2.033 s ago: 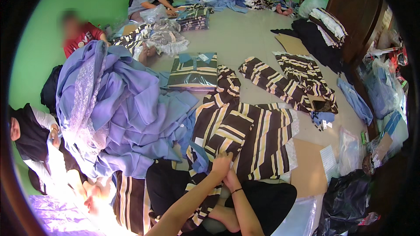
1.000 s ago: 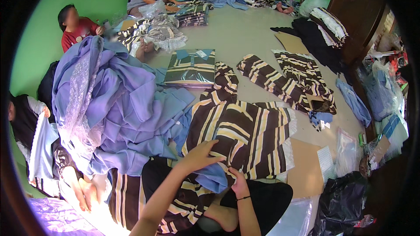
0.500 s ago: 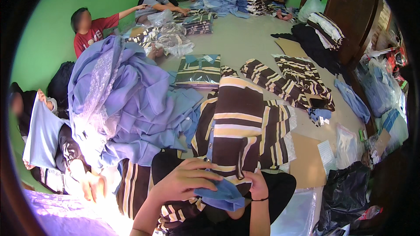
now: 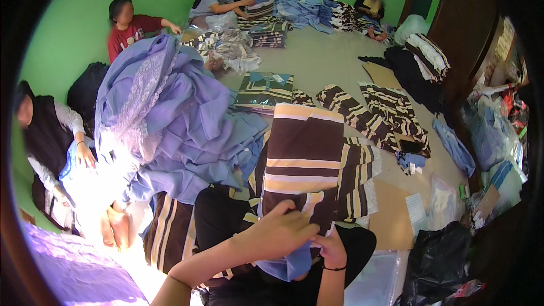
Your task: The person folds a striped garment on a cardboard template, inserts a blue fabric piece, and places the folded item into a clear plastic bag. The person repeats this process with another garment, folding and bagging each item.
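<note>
Across my lap and the floor ahead lies a partly folded striped shirt [image 4: 304, 153], dark brown with cream and yellow bands. Its blue cloth part [image 4: 288, 265] bunches up at the near end, below my hands. My left hand [image 4: 283, 229] reaches across the shirt with bent fingers closed on the cloth; the fingertips are partly hidden near my other hand. With thumb and fingers, my right hand [image 4: 333, 249] grips the shirt's near right edge. A dark band circles that wrist.
A large heap of lilac-blue cloth [image 4: 187, 119] rises at left. Beyond the shirt sits a bagged folded garment [image 4: 263, 92]. More striped clothing [image 4: 391, 113] bears a phone [image 4: 410, 146]. Cardboard [image 4: 391, 221] and a black plastic bag [image 4: 439, 266] lie right. Several people sit around the room.
My left hand has moved right and up over the shirt, toward my right hand. The shirt's far end lies flatter and wider. At left, a person has lowered the light blue cloth.
</note>
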Demonstrator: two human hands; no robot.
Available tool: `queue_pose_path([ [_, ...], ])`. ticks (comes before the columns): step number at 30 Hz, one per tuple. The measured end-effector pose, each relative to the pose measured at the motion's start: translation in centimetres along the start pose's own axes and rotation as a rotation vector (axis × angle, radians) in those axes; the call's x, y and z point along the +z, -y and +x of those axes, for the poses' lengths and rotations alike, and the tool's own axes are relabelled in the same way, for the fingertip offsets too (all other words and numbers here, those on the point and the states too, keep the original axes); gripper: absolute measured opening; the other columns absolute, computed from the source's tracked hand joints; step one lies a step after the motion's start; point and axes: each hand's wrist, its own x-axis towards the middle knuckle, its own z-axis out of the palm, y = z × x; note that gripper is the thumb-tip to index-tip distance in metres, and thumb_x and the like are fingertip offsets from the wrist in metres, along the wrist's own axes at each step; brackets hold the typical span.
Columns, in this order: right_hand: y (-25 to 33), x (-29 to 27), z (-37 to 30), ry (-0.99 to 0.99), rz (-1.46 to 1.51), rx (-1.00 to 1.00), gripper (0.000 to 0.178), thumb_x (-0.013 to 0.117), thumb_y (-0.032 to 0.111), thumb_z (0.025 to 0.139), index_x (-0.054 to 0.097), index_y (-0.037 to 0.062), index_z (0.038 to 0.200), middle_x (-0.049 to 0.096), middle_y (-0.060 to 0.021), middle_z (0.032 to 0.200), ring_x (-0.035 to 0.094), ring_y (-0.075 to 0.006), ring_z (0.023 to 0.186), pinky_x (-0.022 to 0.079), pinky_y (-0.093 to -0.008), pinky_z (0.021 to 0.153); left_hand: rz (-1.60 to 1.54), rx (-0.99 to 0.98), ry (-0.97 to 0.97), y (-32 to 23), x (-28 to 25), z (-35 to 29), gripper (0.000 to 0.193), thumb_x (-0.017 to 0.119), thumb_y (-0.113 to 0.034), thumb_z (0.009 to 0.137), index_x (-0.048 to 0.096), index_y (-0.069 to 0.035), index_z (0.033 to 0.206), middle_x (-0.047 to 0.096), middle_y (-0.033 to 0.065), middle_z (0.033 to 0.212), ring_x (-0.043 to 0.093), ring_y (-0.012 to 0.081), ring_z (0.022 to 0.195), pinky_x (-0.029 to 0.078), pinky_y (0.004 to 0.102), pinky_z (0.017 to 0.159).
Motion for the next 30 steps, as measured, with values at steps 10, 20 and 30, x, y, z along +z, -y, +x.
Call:
queue_pose_path([
  [10,0.2,1.6,-0.5,-0.095,-0.060,0.017,0.057,0.065,-0.005,0.068,0.037,0.0020,0.117,0.051,-0.0049,0.102,0.052,-0.0133,0.092,0.046,-0.0259,0.076,-0.924,-0.695,-0.667,-0.8,2.6,-3.3,0.083,0.064,-0.035,0.070,0.017,0.001,0.128,0.029,0.0213,0.127,0.029,0.0277,0.120,0.022,0.0383,0.098],
  [20,1.7,1.2,-1.1,0.049,-0.117,0.154,0.066,0.072,0.000,0.060,0.038,0.0020,0.117,0.050,-0.0059,0.104,0.050,-0.0167,0.098,0.042,-0.0306,0.083,-0.753,-0.810,-0.591,-1.0,1.1,-2.5,0.081,0.077,-0.028,0.058,0.032,0.001,0.118,0.051,0.0194,0.105,0.051,0.0270,0.100,0.040,0.0332,0.084],
  [30,1.9,3.1,-1.3,-0.261,0.044,-0.055,0.050,0.066,-0.006,0.065,0.044,0.0053,0.109,0.053,-0.0053,0.098,0.054,-0.0172,0.091,0.045,-0.0307,0.079,-0.182,-0.506,-0.720,-1.4,0.1,-0.8,0.070,0.071,-0.037,0.062,0.040,-0.003,0.115,0.047,0.0154,0.101,0.043,0.0282,0.093,0.029,0.0391,0.086],
])
